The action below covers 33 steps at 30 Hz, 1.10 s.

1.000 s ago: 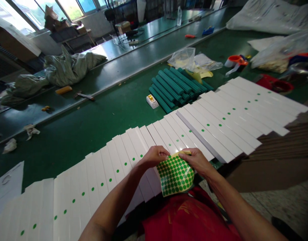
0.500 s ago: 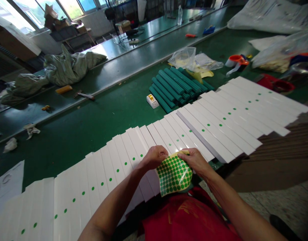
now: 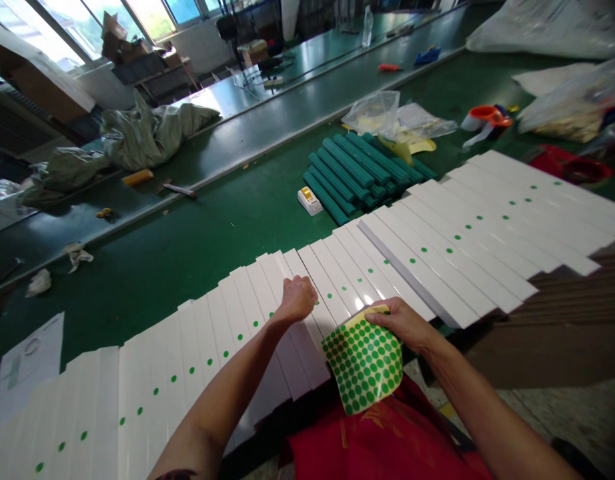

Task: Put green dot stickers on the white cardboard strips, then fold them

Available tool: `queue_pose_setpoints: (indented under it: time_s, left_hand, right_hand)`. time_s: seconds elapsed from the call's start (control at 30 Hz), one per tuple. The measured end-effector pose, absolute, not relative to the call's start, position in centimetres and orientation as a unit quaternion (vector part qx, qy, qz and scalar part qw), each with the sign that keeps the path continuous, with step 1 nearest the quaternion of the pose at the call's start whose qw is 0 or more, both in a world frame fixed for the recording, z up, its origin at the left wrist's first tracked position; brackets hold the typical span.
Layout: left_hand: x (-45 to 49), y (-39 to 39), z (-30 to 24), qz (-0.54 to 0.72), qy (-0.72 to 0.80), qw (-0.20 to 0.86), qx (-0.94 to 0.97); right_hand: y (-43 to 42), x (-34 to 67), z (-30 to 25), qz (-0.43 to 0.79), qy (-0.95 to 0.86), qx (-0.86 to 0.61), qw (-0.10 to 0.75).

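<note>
Sheet of green round stickers [image 3: 362,367] is gripped at its upper edge by the right hand [image 3: 400,325], with thumb and fingers pinched on a curled corner that shows yellow backing. The sheet hangs from that grip toward the person's red garment [image 3: 382,443], its long axis running from the hand down toward the body. I find the right hand clearly nearer the sheet; the left hand [image 3: 297,299] stands apart from it, on the sheet's far side.

Left hand is not holding the sheet. Its fingers are curled downward, resting on one of the white strips [image 3: 320,303], and nothing is visibly held. I cannot tell whether anything lies beneath the fingertips, as the hand blocks that spot.

Strips lie side by side in a long fanned row on the green bench [image 3: 222,227], their long axes pointing roughly toward the person. Their near ends lie just beyond the sheet. Green dots run across the row, one or two per strip, and one dot sits just beside the left hand.

Beyond the row, a bundle of green ribbed bars [image 3: 360,170] lies on the bench, with a small white dispenser [image 3: 310,201] at its near corner. A cardboard stack [image 3: 552,333] stands to the right.
</note>
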<state>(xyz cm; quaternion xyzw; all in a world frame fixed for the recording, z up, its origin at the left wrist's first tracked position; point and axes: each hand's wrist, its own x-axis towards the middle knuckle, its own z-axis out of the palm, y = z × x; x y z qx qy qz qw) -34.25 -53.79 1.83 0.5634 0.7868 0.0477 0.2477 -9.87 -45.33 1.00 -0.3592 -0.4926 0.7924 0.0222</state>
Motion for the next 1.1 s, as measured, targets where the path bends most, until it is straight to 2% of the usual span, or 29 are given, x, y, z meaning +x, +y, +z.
queue_pose_setpoints:
  time_s: [0.43,0.57,0.8,0.9,1.1]
  left_hand:
    - [-34.0,-54.2,1.0,-0.002,0.808,0.141,0.572]
    - [-34.7,-54.8,1.4,0.006,0.824,0.074,0.562]
    - [-40.9,-55.8,4.4,0.060,0.899,0.019,0.434]
    - [-44.5,-55.6,5.1,0.030,0.924,0.044,0.379]
    - [-47.6,-55.9,3.5,0.007,0.926,0.176,0.333]
  right_hand:
    - [-46.3,-9.7,0.5,0.862,-0.383,-0.331,0.021]
    - [-47.7,-10.1,0.7,0.896,-0.335,-0.291,-0.019]
    - [-52.4,-10.3,1.2,0.927,-0.245,-0.269,-0.090]
    - [-55.3,-11.0,1.4,0.935,-0.197,-0.278,-0.094]
    - [-60.1,-13.6,1.1,0.952,-0.114,-0.280,-0.050]
